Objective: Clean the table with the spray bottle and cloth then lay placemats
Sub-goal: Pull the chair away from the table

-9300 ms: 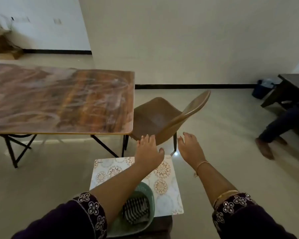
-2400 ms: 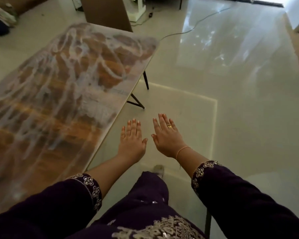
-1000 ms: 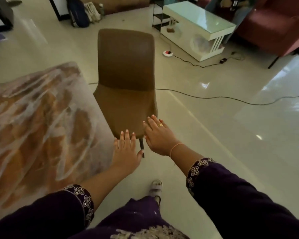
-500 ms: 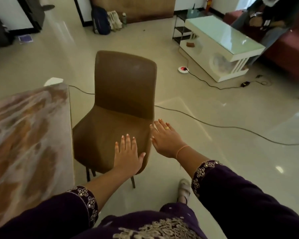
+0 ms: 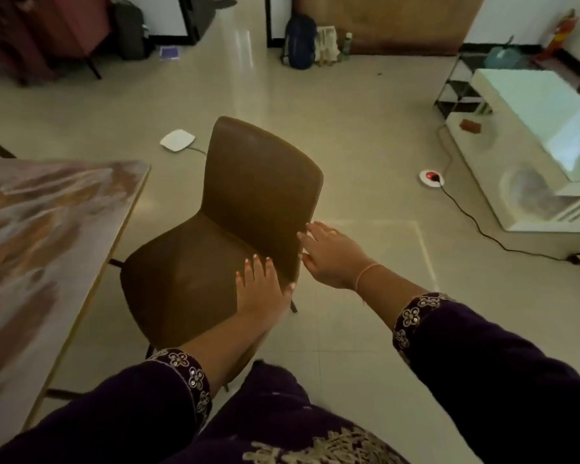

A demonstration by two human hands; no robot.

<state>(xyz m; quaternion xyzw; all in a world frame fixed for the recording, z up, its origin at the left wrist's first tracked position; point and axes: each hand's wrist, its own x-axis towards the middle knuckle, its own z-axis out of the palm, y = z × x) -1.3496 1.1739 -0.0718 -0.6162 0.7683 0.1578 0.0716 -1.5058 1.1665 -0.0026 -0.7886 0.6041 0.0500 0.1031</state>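
Note:
The brown marbled table (image 5: 44, 249) fills the left side, its top streaked with pale smears. A brown chair (image 5: 235, 229) stands at its end, right in front of me. My left hand (image 5: 262, 289) is stretched out flat over the right edge of the seat. My right hand (image 5: 332, 256) reaches the right edge of the backrest with straight fingers, holding nothing. No spray bottle, cloth or placemat is in sight.
A white low table (image 5: 536, 142) stands at the right, with a black cable (image 5: 482, 229) and a red-and-white socket (image 5: 431, 178) on the floor beside it. A white flat device (image 5: 177, 140) lies behind the chair. Bags (image 5: 298, 41) lean at the far wall.
My view has swung from the table's long side round to its end. The chair has come closer and both hands have reached it, the right one now at the backrest edge.

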